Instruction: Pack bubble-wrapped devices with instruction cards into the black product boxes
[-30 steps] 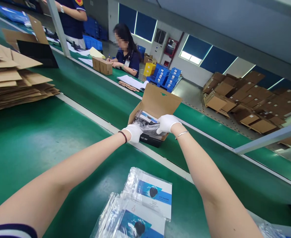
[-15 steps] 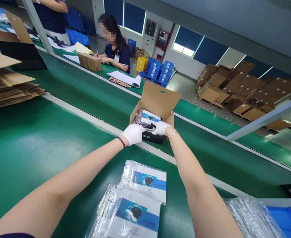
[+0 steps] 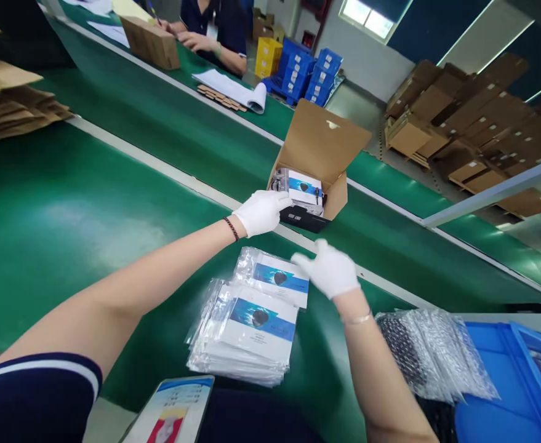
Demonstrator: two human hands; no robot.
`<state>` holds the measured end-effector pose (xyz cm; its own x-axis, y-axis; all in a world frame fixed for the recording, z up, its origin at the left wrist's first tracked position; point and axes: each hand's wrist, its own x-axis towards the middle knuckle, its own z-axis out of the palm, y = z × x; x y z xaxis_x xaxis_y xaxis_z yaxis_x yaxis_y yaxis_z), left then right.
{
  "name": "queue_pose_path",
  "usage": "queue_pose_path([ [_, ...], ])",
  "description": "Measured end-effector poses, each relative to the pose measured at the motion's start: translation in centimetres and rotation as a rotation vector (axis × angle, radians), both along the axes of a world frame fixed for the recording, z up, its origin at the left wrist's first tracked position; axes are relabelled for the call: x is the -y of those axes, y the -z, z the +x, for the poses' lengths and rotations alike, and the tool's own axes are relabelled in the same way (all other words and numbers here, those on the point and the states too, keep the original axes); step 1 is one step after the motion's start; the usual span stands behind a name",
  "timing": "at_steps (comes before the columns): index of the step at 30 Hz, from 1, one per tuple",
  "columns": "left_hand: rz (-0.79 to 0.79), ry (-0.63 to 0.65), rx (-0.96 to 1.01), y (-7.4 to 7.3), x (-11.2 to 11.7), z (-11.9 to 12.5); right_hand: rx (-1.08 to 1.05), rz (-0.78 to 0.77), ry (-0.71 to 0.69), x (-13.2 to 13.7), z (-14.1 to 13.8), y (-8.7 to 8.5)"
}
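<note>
A gloved left hand (image 3: 261, 212) lies flat on the open carton (image 3: 319, 144), leaflet (image 3: 303, 186) packed, lid unclosed, as the empty, spread right hand (image 3: 329, 269) hovers over the leaflet stack (image 3: 252, 320) at the carton's six o'clock.

Center of the frame: an open cardboard box (image 3: 319, 144) sits on the green desk (image 3: 67, 209), flap up, with a bagged booklet (image 3: 303, 186) inside and a black thing (image 3: 303, 218) at its front edge. The gloved left hand (image 3: 261, 212) is against the box's near left corner; can't tell if it's actually gripping. The gloved right hand (image 3: 329, 271) hangs lower, fingers spread, just over the far end of a stack of bagged booklets (image 3: 252, 326). Bubble-wrap bags (image 3: 431, 351) and a blue bin (image 3: 505, 369) sit lower right, flat cardboard (image 3: 12, 101) upper left.
</note>
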<state>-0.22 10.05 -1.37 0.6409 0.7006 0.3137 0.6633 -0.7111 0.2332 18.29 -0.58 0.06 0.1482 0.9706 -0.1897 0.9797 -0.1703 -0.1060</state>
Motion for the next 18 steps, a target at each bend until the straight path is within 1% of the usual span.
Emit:
queue_pose_path([
  [1,0.026,-0.009,0.05,-0.3,0.7,-0.2,-0.073,-0.074,0.041,2.2,0.4,1.3],
  [3,0.042,-0.025,0.129,-1.2,2.2,-0.8,-0.331,-0.132,0.136,5.5,1.4,4.2],
  [5,0.01,-0.018,0.179,-2.0,3.7,-1.4,-0.567,-0.085,0.22,6.9,2.8,6.5],
  [6,-0.025,-0.021,0.198,-2.3,4.5,-1.7,-0.622,-0.033,0.254,7.2,3.6,7.2],
  [7,-0.077,-0.028,0.215,-2.4,5.5,-1.8,-0.632,0.033,0.288,7.3,4.2,7.4],
  [9,-0.236,-0.038,0.236,-2.4,7.5,-1.6,-0.61,0.185,0.354,7.4,4.7,6.9],
  [10,-0.338,-0.041,0.244,-2.3,8.6,-1.3,-0.622,0.261,0.378,7.6,4.6,6.3],
  [12,-0.556,-0.014,0.276,-1.9,10.5,-0.4,-0.71,0.382,0.391,8.1,3.8,4.7],
  [13,-0.65,0.004,0.309,-1.9,11.3,0.1,-0.762,0.397,0.37,8.4,3.3,4.0],
  [15,-0.778,0.017,0.388,-2.1,12.1,0.6,-0.809,0.334,0.279,9.1,3.0,2.7],
  [16,-0.808,0.004,0.419,-2.5,12.2,0.6,-0.771,0.305,0.241,9.7,3.4,2.1],
  [17,-0.816,-0.025,0.433,-3.0,12.1,0.3,-0.681,0.299,0.23,10.4,4.2,1.6],
  [18,-0.804,-0.066,0.43,-3.5,11.8,-0.1,-0.539,0.315,0.253,11.4,5.5,1.0],
])
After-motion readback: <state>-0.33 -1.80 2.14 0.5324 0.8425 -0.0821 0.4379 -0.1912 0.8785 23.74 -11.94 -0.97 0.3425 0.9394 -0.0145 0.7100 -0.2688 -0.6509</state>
